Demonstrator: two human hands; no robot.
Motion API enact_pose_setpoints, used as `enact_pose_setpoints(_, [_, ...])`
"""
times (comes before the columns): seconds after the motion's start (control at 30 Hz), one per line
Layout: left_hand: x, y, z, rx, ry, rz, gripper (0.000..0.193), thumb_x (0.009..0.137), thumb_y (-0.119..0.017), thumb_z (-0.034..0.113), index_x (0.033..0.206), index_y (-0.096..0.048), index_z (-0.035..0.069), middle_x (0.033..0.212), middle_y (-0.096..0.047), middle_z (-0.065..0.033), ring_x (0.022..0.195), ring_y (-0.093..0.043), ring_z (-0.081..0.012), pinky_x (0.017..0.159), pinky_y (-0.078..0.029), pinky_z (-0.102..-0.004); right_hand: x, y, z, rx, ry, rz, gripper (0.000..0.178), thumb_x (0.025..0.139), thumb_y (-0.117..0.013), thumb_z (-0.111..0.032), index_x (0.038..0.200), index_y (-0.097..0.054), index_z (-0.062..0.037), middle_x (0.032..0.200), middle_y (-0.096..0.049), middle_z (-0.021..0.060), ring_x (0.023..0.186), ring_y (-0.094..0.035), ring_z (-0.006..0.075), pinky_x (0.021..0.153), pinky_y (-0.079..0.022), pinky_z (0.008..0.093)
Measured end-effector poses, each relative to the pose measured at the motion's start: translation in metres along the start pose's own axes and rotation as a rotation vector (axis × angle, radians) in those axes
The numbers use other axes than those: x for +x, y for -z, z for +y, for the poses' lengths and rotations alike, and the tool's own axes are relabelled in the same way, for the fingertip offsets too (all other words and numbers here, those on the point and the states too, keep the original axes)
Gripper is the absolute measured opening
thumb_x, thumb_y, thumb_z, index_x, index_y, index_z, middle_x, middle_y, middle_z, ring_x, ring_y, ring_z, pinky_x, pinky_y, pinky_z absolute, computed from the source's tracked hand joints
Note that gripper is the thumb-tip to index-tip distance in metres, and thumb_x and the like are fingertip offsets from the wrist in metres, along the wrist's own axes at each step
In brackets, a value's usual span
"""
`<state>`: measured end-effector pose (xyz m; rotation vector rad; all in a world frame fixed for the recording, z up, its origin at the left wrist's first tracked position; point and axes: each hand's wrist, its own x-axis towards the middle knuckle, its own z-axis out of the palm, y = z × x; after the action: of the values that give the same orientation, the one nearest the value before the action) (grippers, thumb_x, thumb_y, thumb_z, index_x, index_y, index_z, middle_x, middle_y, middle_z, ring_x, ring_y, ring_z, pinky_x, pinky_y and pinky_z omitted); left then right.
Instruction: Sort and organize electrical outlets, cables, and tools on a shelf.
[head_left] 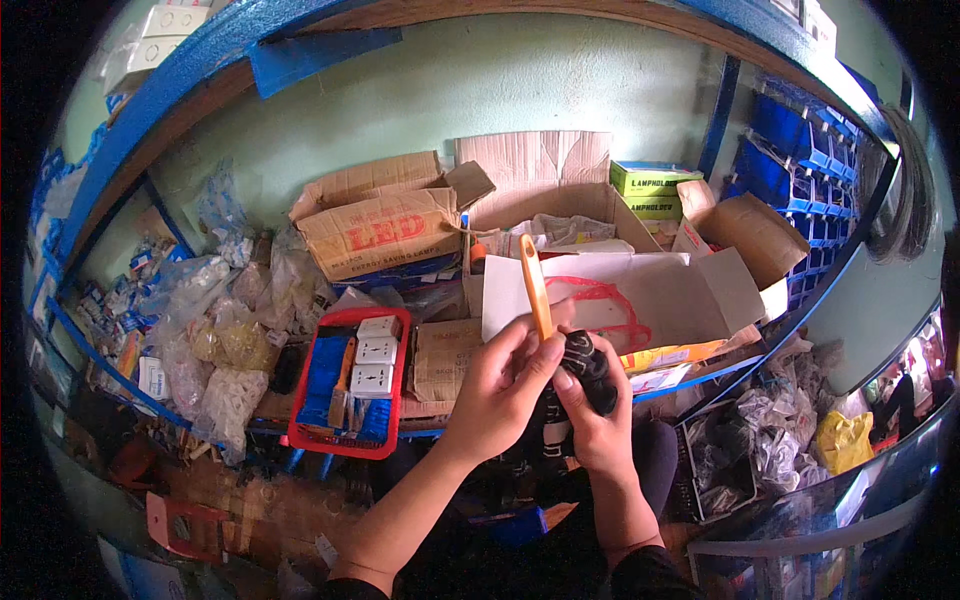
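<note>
Gripping handle w/ L hand, black part w/ R hand.
Prob. managing light, stiff handle; best holding mid-length.

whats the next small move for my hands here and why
Probably turn the black piece slightly with the right hand: fingers hide part of it, and the left hand holds the orange-handled tool close beside it, handle up, its lower end out of sight, so a turn might expose more surface.
</note>
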<state>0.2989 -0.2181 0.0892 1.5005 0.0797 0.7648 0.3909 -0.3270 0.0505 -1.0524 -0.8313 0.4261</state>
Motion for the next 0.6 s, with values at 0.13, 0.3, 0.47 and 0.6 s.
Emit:
enact_pose_setpoints(0.13, [-0.009, 0.012, -0.001, -0.052, 0.075, -0.009, 0.034, 0.110, -0.059, 0.015, 0.137, -0.060, -0.004, 0.138, -0.066, -0.0129, 0.127, -0.061, -0.0160, 0.113, -0.045, -0.0318, 0.000, -0.004, 0.001, 0.032, -0.012, -0.043, 0.042, 0.100, -0.073, -0.008, 0.137, -0.054, -0.0028, 0.121, -0.064, 0.0042, 0.111, -0.058, 0.0119, 0.099, -0.048, 0.0287])
enact_pose_setpoints(0.3, [-0.014, 0.015, -0.002, -0.056, -0.002, 0.103, 0.028, 0.108, -0.059, 0.018, 0.128, -0.064, -0.002, 0.135, -0.069, -0.0189, 0.125, -0.065, -0.0228, 0.112, -0.047, -0.0387, 0.001, -0.010, 0.001, 0.027, -0.029, -0.072, 0.038, 0.100, -0.072, -0.006, 0.133, -0.054, -0.0039, 0.116, -0.062, 0.0028, 0.109, -0.058, 0.0110, 0.096, -0.048, 0.0277])
enact_pose_setpoints(0.47, [-0.011, 0.017, -0.002, -0.145, -0.038, 0.229, 0.028, 0.109, -0.058, 0.020, 0.127, -0.060, -0.002, 0.122, -0.070, -0.0180, 0.113, -0.069, -0.0261, 0.106, -0.051, -0.0405, 0.001, -0.009, 0.001, 0.015, -0.023, -0.087, 0.034, 0.100, -0.071, -0.006, 0.131, -0.055, -0.0036, 0.114, -0.063, 0.0023, 0.108, -0.058, 0.0105, 0.095, -0.048, 0.0266])
enact_pose_setpoints(0.6, [-0.010, 0.029, 0.012, -0.219, -0.128, 0.392, 0.041, 0.111, -0.056, 0.026, 0.140, -0.056, -0.004, 0.110, -0.066, -0.0111, 0.097, -0.068, -0.0234, 0.092, -0.056, -0.0405, 0.000, -0.006, 0.001, 0.008, -0.069, -0.083, 0.035, 0.100, -0.071, -0.005, 0.132, -0.056, -0.0029, 0.115, -0.063, 0.0028, 0.107, -0.058, 0.0106, 0.095, -0.048, 0.0270])
